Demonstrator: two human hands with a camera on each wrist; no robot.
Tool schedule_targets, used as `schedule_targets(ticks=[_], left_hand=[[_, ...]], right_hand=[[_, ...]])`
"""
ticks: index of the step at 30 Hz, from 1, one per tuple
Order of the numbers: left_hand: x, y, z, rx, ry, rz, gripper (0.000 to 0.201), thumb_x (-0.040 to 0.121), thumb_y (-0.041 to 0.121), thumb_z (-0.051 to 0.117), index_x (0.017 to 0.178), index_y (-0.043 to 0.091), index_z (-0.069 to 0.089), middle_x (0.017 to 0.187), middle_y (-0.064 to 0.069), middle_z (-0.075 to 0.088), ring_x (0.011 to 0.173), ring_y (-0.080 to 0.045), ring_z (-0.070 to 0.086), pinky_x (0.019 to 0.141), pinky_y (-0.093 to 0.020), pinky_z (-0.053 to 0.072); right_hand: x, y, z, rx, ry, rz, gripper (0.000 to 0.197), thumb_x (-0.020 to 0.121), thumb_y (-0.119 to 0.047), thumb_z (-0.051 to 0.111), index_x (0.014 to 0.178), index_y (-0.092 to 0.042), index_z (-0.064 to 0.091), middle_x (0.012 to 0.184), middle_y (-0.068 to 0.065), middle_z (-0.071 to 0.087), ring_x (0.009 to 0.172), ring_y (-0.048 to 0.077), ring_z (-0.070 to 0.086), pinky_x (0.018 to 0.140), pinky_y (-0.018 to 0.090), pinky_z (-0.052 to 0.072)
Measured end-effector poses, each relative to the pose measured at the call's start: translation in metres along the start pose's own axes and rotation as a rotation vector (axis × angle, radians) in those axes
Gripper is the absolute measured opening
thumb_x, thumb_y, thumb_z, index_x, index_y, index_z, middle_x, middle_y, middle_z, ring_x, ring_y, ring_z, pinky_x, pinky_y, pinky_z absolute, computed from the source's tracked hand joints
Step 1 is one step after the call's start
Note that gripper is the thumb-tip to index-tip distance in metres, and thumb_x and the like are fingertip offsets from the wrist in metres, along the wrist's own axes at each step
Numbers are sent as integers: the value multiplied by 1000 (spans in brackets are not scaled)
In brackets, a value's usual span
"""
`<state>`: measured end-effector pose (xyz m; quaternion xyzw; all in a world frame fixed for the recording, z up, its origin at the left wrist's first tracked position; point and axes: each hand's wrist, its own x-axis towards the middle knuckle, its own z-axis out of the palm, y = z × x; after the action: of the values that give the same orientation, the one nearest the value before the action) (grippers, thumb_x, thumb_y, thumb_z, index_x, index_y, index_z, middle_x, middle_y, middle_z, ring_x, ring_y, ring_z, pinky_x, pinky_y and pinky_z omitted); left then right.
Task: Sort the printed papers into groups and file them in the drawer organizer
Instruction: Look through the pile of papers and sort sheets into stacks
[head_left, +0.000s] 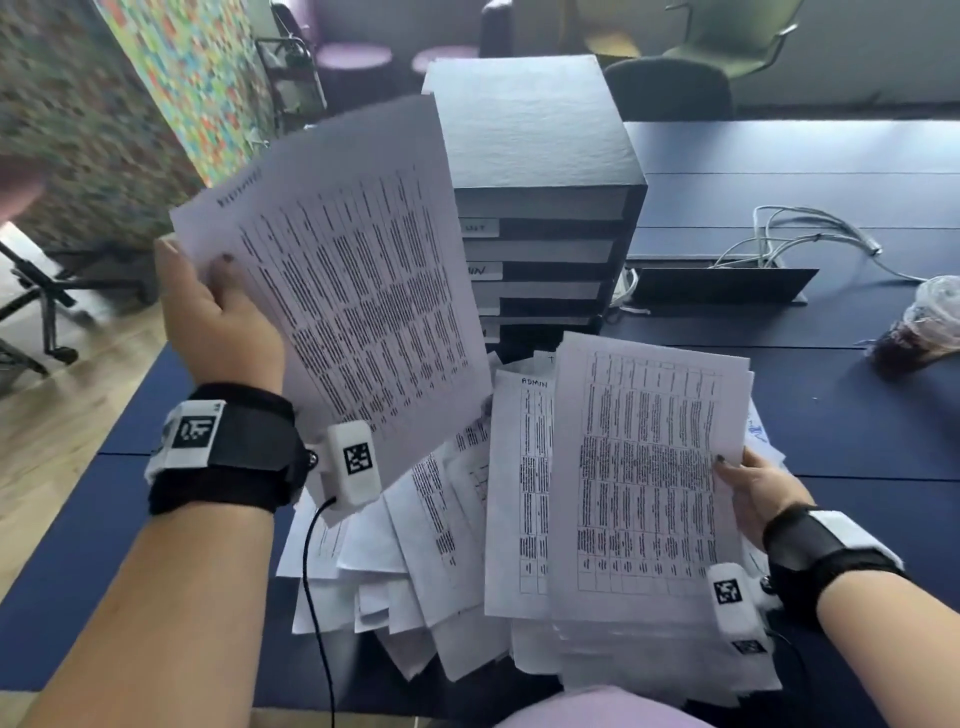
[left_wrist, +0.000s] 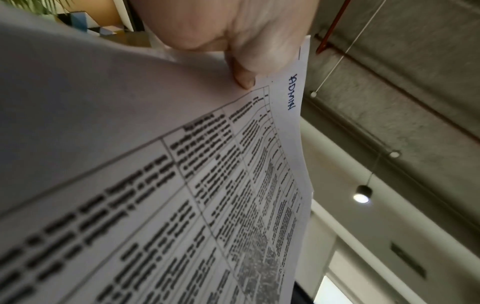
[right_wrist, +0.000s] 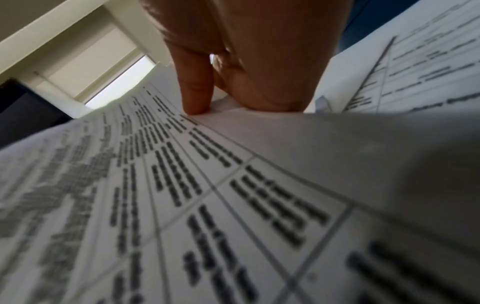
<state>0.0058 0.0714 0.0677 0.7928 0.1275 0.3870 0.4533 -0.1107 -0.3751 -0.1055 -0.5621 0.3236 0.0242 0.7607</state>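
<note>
Printed white paper sheet with a dense text table (head_left: 358, 291), raised and tilted in front of the black stacked drawer organizer (head_left: 540, 208), pinched at its left edge by the left hand (head_left: 218, 317); the left wrist view shows "ADMIN" handwritten in blue near the gripped corner. Second white tabled sheet (head_left: 644, 478), held by the right hand (head_left: 753, 499) with thumb on top at its right edge, over the loose fanned pile of printed papers (head_left: 441, 545) on the dark blue table (head_left: 831, 415) just before the organizer. Organizer drawers closed, contents not visible, label tabs mostly unreadable; a lidded plastic cup of dark iced drink (head_left: 919, 332) and white cables (head_left: 810, 234) lie well apart to the right.
</note>
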Motion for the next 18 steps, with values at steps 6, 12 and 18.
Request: schedule_targets(ticks=[6,12,18], left_hand=[[-23,24,17,-93,-123,29,47,100,9,40,143,-4,26,129,-2,45,103,32,37,82,11,18],[-80,11,55,-6,-419,-93,29,98,7,41,126,6,48,98,-4,56,89,-17,53,71,-15,32],[-147,-10,85,-29,-712,-247,29,97,7,39,124,11,49,110,-10,62,97,-26,58,87,-30,43]], right_hand=[[-12,-11,-8,176,-95,16,28,91,0,39,106,-14,58,85,5,73,71,20,70,68,42,56],[-19,-20,-7,148,-115,68,34,93,3,30,105,-14,57,85,8,73,69,22,70,64,43,57],[-17,-21,-3,60,-37,113,24,94,1,37,109,-6,55,73,8,72,60,21,69,55,36,58]])
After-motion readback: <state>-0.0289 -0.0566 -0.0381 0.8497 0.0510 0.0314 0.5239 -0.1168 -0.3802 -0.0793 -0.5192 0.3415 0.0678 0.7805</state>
